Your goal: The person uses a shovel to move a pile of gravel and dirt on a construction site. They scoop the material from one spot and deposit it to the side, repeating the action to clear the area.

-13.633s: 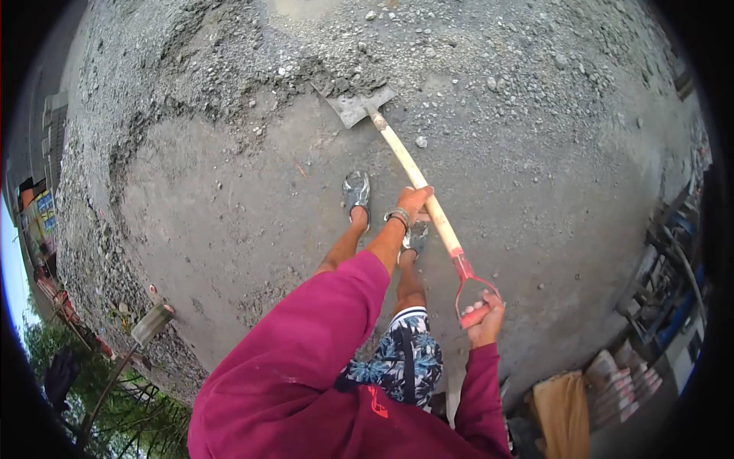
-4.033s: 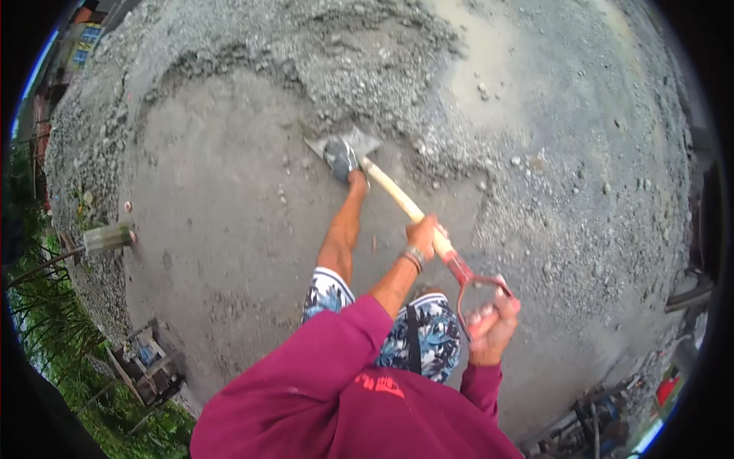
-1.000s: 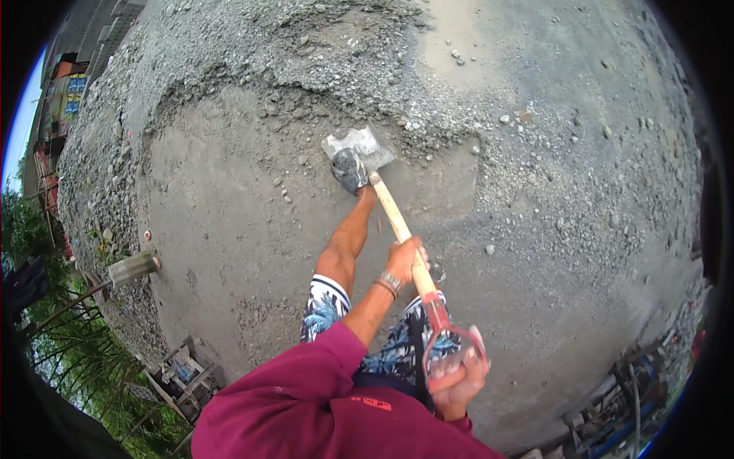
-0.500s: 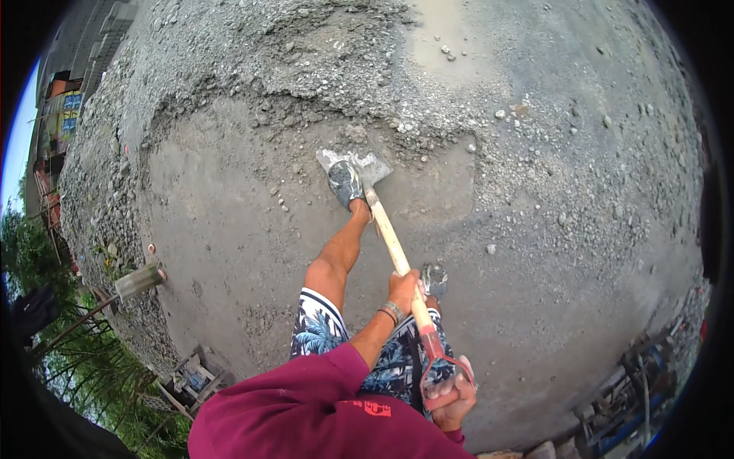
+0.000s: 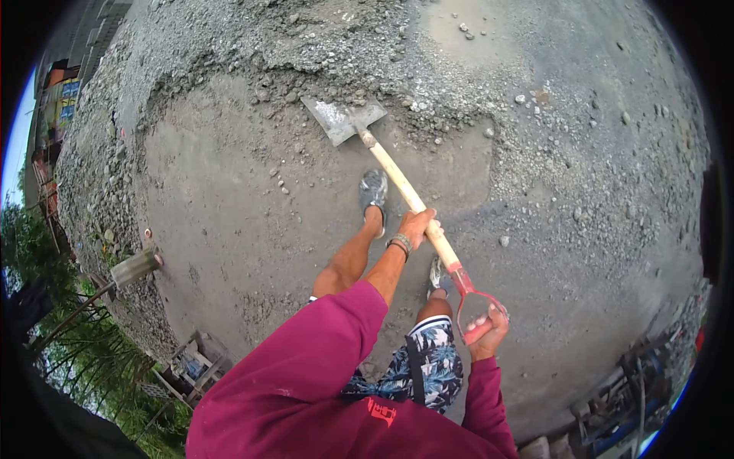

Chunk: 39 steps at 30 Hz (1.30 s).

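Note:
A shovel point(image 5: 401, 183) with a pale wooden shaft and a red D-shaped handle slants away from me. My left hand point(image 5: 418, 227) is wrapped round the middle of its shaft. The red grip at the near end is held in my right hand point(image 5: 491, 332). The flat grey metal blade point(image 5: 336, 121) is at the edge of the gravel heap point(image 5: 344, 61), with some pale grey material on its left part. Whether the blade touches the ground is hard to tell. My left foot, in a grey shoe point(image 5: 374, 188), stands on the ground just behind the blade.
Loose gravel and stones point(image 5: 566, 168) spread to the right, and a muddy puddle point(image 5: 466, 34) lies at the far side. At the left a pole with a greyish block-like end point(image 5: 135, 268) sticks in. A wooden frame point(image 5: 195, 367) and stacked scrap point(image 5: 623, 402) stand near the lower edges.
The blade has moved forward and a little left, off from under my foot. My left foot has come back from it. Both hands have shifted forward and right with the shovel.

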Motion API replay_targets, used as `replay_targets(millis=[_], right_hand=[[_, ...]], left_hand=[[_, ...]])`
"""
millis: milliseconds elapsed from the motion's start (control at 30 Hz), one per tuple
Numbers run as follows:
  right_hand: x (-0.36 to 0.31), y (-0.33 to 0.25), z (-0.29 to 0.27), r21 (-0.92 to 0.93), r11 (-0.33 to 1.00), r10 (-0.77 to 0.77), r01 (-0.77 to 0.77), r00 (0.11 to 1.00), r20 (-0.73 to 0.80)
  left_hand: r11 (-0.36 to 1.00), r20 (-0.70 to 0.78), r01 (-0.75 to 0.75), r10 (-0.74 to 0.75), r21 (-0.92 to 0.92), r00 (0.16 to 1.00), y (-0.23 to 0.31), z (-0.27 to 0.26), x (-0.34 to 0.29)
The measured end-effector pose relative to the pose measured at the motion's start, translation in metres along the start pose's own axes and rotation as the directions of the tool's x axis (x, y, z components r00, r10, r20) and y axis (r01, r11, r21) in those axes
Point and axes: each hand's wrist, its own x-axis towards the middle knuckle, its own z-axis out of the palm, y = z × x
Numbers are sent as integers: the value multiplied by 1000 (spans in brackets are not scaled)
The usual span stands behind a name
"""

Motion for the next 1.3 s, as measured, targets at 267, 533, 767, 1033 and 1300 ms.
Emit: replay_targets(millis=[267, 533, 767, 1033, 1300], right_hand=[[143, 102, -71, -274, 955, -62, -112, 828, -557], [39, 71, -10, -318, 923, -334, 219, 865, -374], [-34, -8, -8, -491, 786, -508, 376, 845, -167], [-75, -105, -15, -613, 206, -570, 763, 602, 559], [-150, -132, 12, -91, 240, -159, 967, 132, 978]], left_hand=[[920, -65, 111, -93, 375, 994, -8, -50, 108], [997, -354, -66, 49, -37, 934, 68, -52, 112], [943, -209, -48, -24, -330, 978, 59, -51, 36], [676, -226, -276, 163, -684, 960, 10, -138, -116], [639, -679, -560, 79, -527, 729, -98, -204, -363]])
